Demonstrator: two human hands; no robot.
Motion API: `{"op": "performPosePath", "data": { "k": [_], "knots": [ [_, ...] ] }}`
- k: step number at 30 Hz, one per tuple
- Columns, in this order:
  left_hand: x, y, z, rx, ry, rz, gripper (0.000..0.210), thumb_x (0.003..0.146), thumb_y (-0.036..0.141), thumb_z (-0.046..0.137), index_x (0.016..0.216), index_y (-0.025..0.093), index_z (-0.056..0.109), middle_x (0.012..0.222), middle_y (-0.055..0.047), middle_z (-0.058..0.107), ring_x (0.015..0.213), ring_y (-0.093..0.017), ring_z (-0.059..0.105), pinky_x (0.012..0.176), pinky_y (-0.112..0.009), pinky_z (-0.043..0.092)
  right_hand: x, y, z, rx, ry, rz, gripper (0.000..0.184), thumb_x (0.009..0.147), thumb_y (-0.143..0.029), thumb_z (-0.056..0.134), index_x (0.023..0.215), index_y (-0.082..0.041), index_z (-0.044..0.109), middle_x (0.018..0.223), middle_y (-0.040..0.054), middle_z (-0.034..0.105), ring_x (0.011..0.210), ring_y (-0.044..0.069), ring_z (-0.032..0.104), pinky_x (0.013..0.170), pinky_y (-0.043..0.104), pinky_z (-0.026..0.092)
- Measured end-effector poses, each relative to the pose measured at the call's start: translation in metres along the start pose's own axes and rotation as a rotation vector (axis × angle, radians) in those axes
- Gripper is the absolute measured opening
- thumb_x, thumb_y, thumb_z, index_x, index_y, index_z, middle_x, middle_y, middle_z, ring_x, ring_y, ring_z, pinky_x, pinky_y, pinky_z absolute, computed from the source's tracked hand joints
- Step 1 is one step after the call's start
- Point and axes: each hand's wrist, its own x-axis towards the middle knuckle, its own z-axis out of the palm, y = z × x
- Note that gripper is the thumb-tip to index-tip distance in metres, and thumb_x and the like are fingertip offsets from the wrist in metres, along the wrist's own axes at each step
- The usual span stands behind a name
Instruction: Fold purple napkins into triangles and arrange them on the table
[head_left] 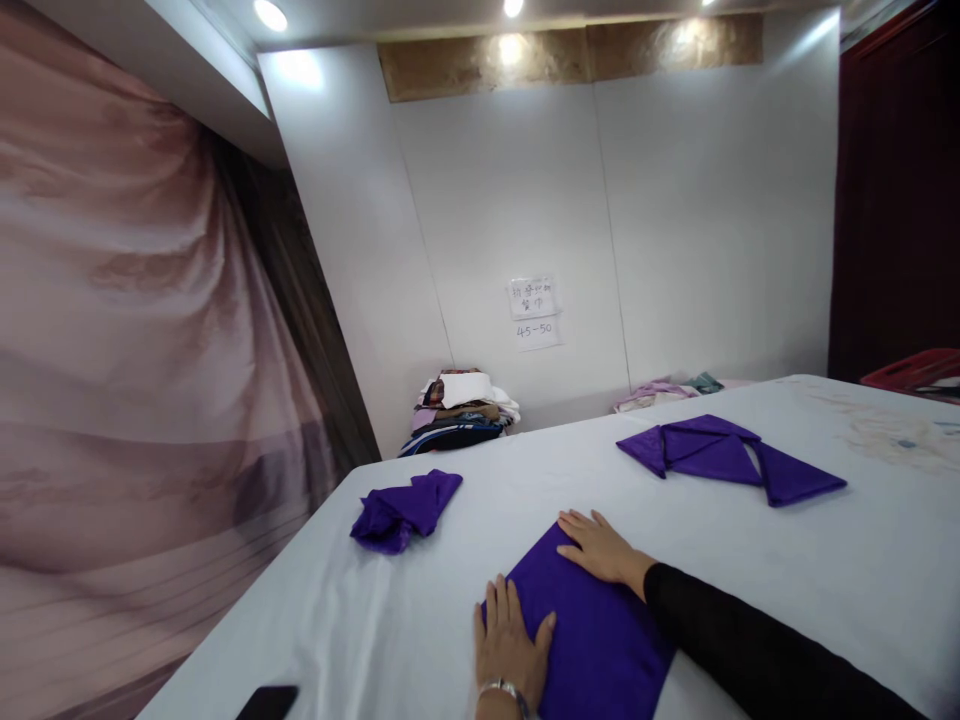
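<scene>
A purple cloth napkin lies flat on the white-covered table, its lower end cut off by the bottom of the view. My left hand, with a bracelet at the wrist, rests palm down on its left edge, fingers stretched out. At the napkin's far corner, my right hand lies flat with the fingers spread. Both hands press on the cloth without gripping it. Farther right, folded purple cloth forms a row of pointed shapes. A crumpled purple cloth sits to the left.
The white tablecloth covers the table. A dark phone-like object lies near its front left edge. Behind stand a pile of folded clothes and more fabric. A red basket is at far right. Curtains hang left.
</scene>
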Motion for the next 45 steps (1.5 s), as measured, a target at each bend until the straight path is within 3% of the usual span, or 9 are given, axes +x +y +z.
{"op": "performPosePath", "data": {
  "k": [12,16,21,28,32,35,39,42,45],
  "knots": [
    [-0.012,-0.053,0.014,-0.002,0.017,-0.121,0.068,0.083,0.055,0.024,0.138,0.016,0.027,0.146,-0.008,0.020,0.135,-0.027,0.012,0.106,-0.054,0.010,-0.001,0.000,0.000,-0.004,-0.012,0.011,0.072,0.084,-0.063,0.016,0.141,-0.018,0.023,0.148,0.0041,0.018,0.135,0.022,0.007,0.106,0.042,-0.003],
    [-0.004,-0.036,-0.002,-0.016,0.091,-0.192,0.071,0.083,0.057,0.023,0.137,0.011,0.029,0.146,-0.012,0.020,0.135,-0.028,0.011,0.106,-0.053,0.011,-0.001,0.001,-0.001,-0.005,-0.017,0.011,0.073,0.084,-0.063,0.016,0.141,-0.018,0.023,0.148,0.0047,0.017,0.135,0.023,0.007,0.106,0.043,-0.003],
    [0.007,-0.003,-0.019,0.021,0.081,-0.083,0.073,0.084,0.056,0.020,0.138,0.007,0.025,0.146,-0.011,0.017,0.135,-0.026,0.011,0.109,-0.047,0.009,-0.002,0.000,-0.001,0.001,-0.006,-0.011,0.073,0.084,-0.063,0.016,0.141,-0.018,0.023,0.148,0.0058,0.018,0.135,0.022,0.008,0.106,0.043,-0.001],
    [0.006,-0.009,-0.007,0.013,0.006,-0.105,0.074,0.083,0.055,0.020,0.139,0.007,0.021,0.147,-0.011,0.015,0.135,-0.027,0.009,0.109,-0.046,0.010,0.000,0.003,-0.002,-0.002,-0.017,-0.006,0.073,0.085,-0.063,0.018,0.140,-0.017,0.024,0.147,0.0064,0.018,0.135,0.023,0.009,0.106,0.046,0.000],
    [0.006,-0.007,-0.009,0.005,0.002,-0.102,0.074,0.083,0.055,0.019,0.138,0.006,0.020,0.147,-0.011,0.015,0.135,-0.027,0.009,0.109,-0.046,0.009,0.001,-0.019,-0.007,-0.029,-0.004,0.030,0.074,0.084,-0.063,0.021,0.140,-0.014,0.025,0.147,0.0105,0.019,0.135,0.026,0.007,0.105,0.050,-0.003],
    [0.006,-0.007,-0.007,0.015,-0.001,-0.103,0.072,0.084,0.052,0.020,0.138,0.006,0.020,0.147,-0.011,0.014,0.135,-0.028,0.008,0.109,-0.047,0.009,0.003,-0.056,0.002,-0.020,0.053,-0.168,0.074,0.084,-0.063,0.025,0.141,-0.015,0.023,0.147,0.0112,0.019,0.135,0.024,0.006,0.105,0.047,-0.008],
    [0.007,-0.009,-0.001,0.085,0.005,-0.043,0.056,0.085,0.029,0.023,0.140,0.016,0.020,0.148,-0.006,0.014,0.135,-0.027,0.007,0.108,-0.049,0.008,0.008,-0.095,0.025,0.091,-0.101,-0.406,0.071,0.085,-0.061,0.024,0.142,-0.019,0.018,0.146,0.0102,0.023,0.134,0.022,0.013,0.107,0.045,-0.001],
    [0.008,-0.010,-0.001,0.057,0.001,-0.063,0.058,0.085,0.035,0.024,0.139,0.014,0.021,0.147,-0.008,0.014,0.135,-0.027,0.007,0.108,-0.049,0.009,0.015,-0.089,0.031,0.100,-0.120,-0.377,0.066,0.086,-0.060,0.024,0.141,-0.022,0.023,0.145,0.0081,0.026,0.134,0.021,0.016,0.107,0.045,0.002],
    [0.010,-0.009,-0.001,0.016,-0.001,-0.098,0.072,0.083,0.052,0.022,0.138,0.006,0.020,0.147,-0.011,0.015,0.135,-0.028,0.008,0.109,-0.048,0.008,0.022,-0.058,0.022,0.039,-0.037,-0.255,0.065,0.086,-0.060,0.024,0.139,-0.021,0.029,0.145,0.0083,0.025,0.134,0.022,0.015,0.106,0.046,0.002]
  ]
}}
